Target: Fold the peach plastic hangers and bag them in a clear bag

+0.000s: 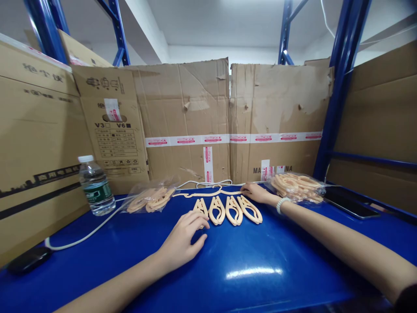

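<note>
An unfolded beige folding hanger (205, 194) lies at the back of the blue table, its hook pointing away from me. The fingers of my right hand (256, 192) are closed at its right end, with the fingertips partly hidden. In front of it, several folded hangers (233, 210) are lined up in a row. My left hand (187, 237) reaches over the leftmost folded hanger (201, 205) and covers its lower part. The left fingers are extended and apart, with the thumb held away from them; nothing is gripped there.
Clear bags of folded hangers lie on both sides, a left bag (151, 198) and a right bag (296, 187). A water bottle (96, 187), white cable (87, 234), black object (29, 259) and phone (352, 203) share the table (254, 282). Cardboard boxes (185, 113) wall the back.
</note>
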A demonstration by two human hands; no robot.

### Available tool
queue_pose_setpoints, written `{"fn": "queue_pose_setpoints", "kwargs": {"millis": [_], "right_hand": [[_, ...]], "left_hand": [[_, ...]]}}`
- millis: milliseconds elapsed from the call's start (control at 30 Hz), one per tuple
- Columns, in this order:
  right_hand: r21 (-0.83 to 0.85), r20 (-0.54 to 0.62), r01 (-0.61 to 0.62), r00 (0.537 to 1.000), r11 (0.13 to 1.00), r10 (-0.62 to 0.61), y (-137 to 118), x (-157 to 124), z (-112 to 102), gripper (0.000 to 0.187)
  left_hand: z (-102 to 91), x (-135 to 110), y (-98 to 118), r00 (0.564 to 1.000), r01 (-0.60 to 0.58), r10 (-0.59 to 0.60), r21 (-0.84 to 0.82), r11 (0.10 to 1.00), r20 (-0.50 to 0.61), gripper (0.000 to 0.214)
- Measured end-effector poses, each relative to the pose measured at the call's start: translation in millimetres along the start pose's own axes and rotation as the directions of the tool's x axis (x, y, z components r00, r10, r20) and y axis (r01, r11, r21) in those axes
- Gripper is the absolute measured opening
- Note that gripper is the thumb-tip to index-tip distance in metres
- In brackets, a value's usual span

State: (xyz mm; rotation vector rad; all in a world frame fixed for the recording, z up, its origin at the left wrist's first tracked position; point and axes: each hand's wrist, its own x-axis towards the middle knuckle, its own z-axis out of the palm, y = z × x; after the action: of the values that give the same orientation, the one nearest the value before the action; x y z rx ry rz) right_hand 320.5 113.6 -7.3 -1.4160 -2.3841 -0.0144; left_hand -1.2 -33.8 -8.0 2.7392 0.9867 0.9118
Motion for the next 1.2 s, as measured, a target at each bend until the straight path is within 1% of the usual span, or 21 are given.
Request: {"fn": "queue_pose_setpoints", "kwargs": {"millis": [133,300,433,533,633,733,800,833,867,933,967,1000,1033,1067,1100,1133,1167,1200], "right_hand": [[-0.032,0.023,-0.027,0.999,0.999,0.028,-7.0,2.4,-11.5,0.014],[-0.021,0.037,-0.023,0.999,1.000,0.024,-16.2,1.8,-38.4,0.010],[0.044,0.036,-0.016,0.999,0.999,0.014,-25.9,-13.7,-57.1,0.008],[0.084,-0.023,-0.034,0.999,0.996,0.036,-30.1,-33.0,-67.1,0.007],[0.110,-0.133,-0.054,0.989,0.992,0.069,-32.7,-52.9,-75.1,0.010],[0.214,-0.195,-0.050,0.976,0.976,0.093,-35.9,-69.8,-80.2,0.015],[0.302,-0.205,-0.031,0.974,0.953,0.096,-37.1,-78.3,-81.3,0.019],[0.336,-0.213,-0.018,0.972,0.942,0.095,-37.2,-81.5,-81.3,0.021],[0.361,-0.222,-0.007,0.971,0.932,0.093,-37.0,-84.1,-81.0,0.023],[0.380,-0.221,0.005,0.971,0.925,0.086,-36.8,-87.3,-80.0,0.027],[0.374,-0.213,0.007,0.974,0.927,0.078,-37.1,-88.2,-79.5,0.028],[0.361,-0.205,0.011,0.977,0.933,0.068,-38.0,-88.6,-78.9,0.030],[0.343,-0.197,0.020,0.979,0.939,0.051,-39.5,-88.8,-78.2,0.030],[0.322,-0.192,0.035,0.981,0.946,0.029,-41.5,-88.7,-77.4,0.031],[0.302,-0.188,0.059,0.982,0.951,-0.001,-43.9,-88.6,-76.3,0.030],[0.284,-0.186,0.088,0.982,0.955,-0.035,-46.6,-88.5,-75.0,0.030],[0.271,-0.180,0.117,0.981,0.955,-0.070,-49.4,-88.4,-73.3,0.029],[0.266,-0.173,0.144,0.980,0.953,-0.100,-52.3,-88.5,-71.5,0.028]], "left_hand": [[-0.2,-0.4,0.6,1.000,-0.004,0.004,-0.012,1.000,-0.013,0.021],[-1.1,-1.1,1.3,1.000,-0.008,0.007,-0.031,0.999,-0.030,0.022],[-3.5,-0.7,2.8,0.999,-0.021,0.019,-0.048,0.999,-0.051,0.022],[-6.1,-0.4,4.7,0.997,-0.023,0.017,-0.071,0.997,-0.081,0.022],[-8.6,0.8,5.6,0.990,0.029,-0.044,-0.118,0.993,-0.133,0.022],[-9.0,4.0,2.0,0.966,0.162,-0.200,-0.219,0.962,-0.165,0.021],[-7.7,6.9,-3.4,0.926,0.267,-0.342,-0.365,0.892,-0.158,0.022],[-7.0,8.4,-6.4,0.896,0.316,-0.420,-0.456,0.832,-0.146,0.025],[-6.3,9.9,-9.2,0.856,0.360,-0.500,-0.546,0.756,-0.129,0.030],[-5.8,12.4,-13.1,0.760,0.422,-0.646,-0.697,0.579,-0.077,0.045],[-6.0,13.4,-13.8,0.710,0.435,-0.702,-0.755,0.490,-0.046,0.054],[-6.4,14.2,-13.8,0.671,0.434,-0.742,-0.802,0.410,-0.016,0.061],[-6.9,14.8,-13.1,0.643,0.424,-0.766,-0.837,0.347,0.008,0.068],[-7.3,15.0,-12.1,0.627,0.410,-0.778,-0.860,0.304,0.023,0.074],[-7.5,15.0,-10.9,0.626,0.398,-0.779,-0.871,0.286,0.030,0.077],[-7.4,14.6,-9.8,0.638,0.393,-0.769,-0.871,0.296,0.027,0.080],[-6.9,14.0,-8.8,0.663,0.392,-0.749,-0.859,0.328,0.017,0.082],[-6.2,13.1,-8.1,0.696,0.394,-0.718,-0.839,0.376,0.006,0.083]]}}
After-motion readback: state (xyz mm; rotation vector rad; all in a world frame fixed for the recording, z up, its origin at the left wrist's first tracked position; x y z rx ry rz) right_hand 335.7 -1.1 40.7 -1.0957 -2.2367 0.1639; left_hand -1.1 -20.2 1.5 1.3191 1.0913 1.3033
